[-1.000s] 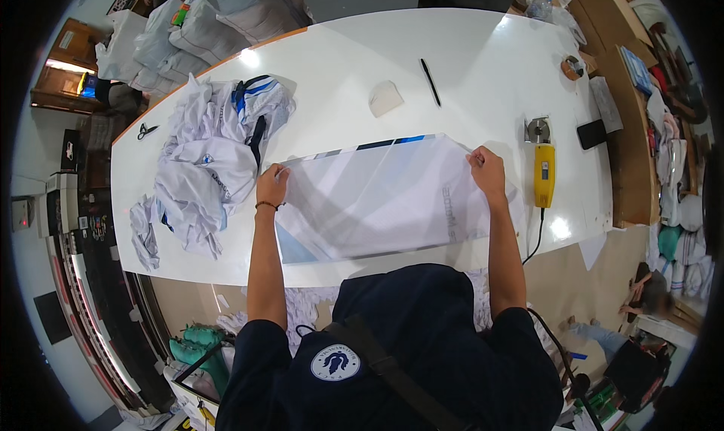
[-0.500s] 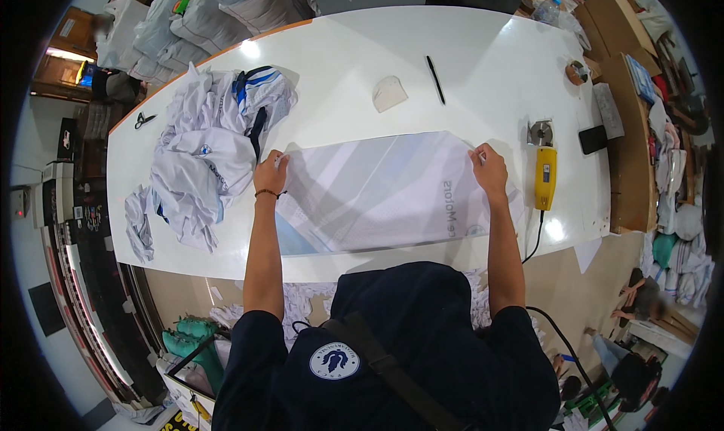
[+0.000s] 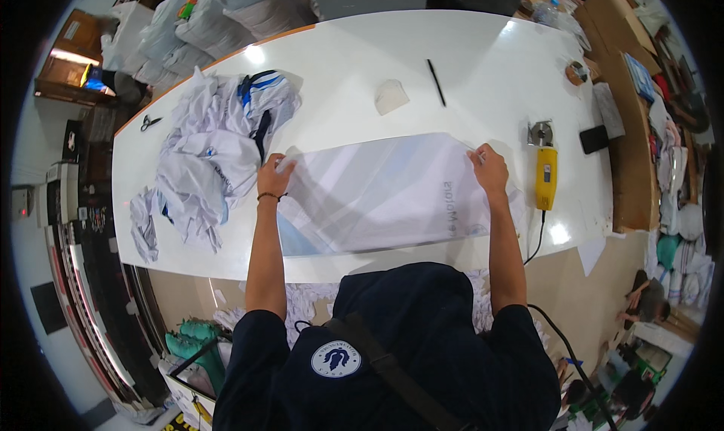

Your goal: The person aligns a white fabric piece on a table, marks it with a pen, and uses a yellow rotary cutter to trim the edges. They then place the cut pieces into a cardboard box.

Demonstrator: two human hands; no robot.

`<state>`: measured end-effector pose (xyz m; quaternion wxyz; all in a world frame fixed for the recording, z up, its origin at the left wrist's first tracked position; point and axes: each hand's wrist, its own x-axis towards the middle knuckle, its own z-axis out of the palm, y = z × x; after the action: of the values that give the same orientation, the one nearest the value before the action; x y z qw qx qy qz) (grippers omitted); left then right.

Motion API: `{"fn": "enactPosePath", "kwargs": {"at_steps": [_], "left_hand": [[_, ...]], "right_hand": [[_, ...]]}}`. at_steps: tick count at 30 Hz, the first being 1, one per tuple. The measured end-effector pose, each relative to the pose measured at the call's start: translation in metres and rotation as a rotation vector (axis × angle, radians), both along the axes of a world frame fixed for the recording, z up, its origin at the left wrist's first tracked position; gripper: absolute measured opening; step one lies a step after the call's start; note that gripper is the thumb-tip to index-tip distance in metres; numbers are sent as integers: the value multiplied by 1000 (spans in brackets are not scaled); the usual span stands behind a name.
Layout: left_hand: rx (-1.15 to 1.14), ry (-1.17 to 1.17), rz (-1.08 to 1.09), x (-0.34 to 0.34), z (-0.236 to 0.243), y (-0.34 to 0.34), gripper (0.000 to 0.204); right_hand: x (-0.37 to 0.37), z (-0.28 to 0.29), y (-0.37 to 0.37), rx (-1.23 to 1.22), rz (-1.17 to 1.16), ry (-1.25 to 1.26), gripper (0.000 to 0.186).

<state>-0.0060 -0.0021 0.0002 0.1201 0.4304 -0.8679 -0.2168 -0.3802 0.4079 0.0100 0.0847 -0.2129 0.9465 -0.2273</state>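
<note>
A folded piece of thin white fabric point(image 3: 377, 197) with pale blue and grey diagonal bands lies on the white table point(image 3: 339, 69) in front of me. Dark lettering shows faintly near its right end. My left hand point(image 3: 274, 177) pinches the far left corner, fingers closed on the cloth. At the far right corner, my right hand point(image 3: 489, 168) grips the fabric between thumb and fingers. Just beyond my left hand is a heap of white garments point(image 3: 204, 148) with blue and navy parts. To the right of my right hand rests a yellow electric rotary cutter point(image 3: 546, 176).
A black pen point(image 3: 436, 82) and a small cream-coloured template piece point(image 3: 391, 98) lie farther back. Small scissors point(image 3: 150, 122) sit at the left edge. On the right are a black phone point(image 3: 593, 139) and a tape roll point(image 3: 576, 73). The cutter's cord point(image 3: 537, 239) hangs off the near edge.
The whole view has shifted slightly. Both hands keep their hold on the corners, and the fabric's surface lies a little differently, its bands and lettering showing changed folds.
</note>
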Motion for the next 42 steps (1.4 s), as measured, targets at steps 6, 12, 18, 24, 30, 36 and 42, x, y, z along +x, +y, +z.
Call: {"fn": "enactPosePath", "kwargs": {"at_steps": [6, 12, 18, 24, 30, 36, 42], "left_hand": [[49, 83, 78, 12, 11, 9, 40], [58, 96, 235, 17, -1, 6, 32], [-13, 128, 310, 15, -8, 9, 47], [-25, 123, 271, 14, 0, 9, 53], [72, 137, 346, 24, 5, 14, 54], [83, 137, 353, 62, 7, 66, 51], [103, 239, 386, 81, 0, 77, 41]], "right_hand": [[4, 1, 5, -13, 4, 12, 24], [3, 0, 3, 15, -4, 14, 23], [3, 1, 4, 7, 12, 21, 25], [-1, -7, 5, -1, 17, 46, 25], [1, -5, 5, 8, 8, 43, 24], [2, -7, 7, -16, 13, 76, 23], [1, -4, 5, 1, 23, 54, 22]]}}
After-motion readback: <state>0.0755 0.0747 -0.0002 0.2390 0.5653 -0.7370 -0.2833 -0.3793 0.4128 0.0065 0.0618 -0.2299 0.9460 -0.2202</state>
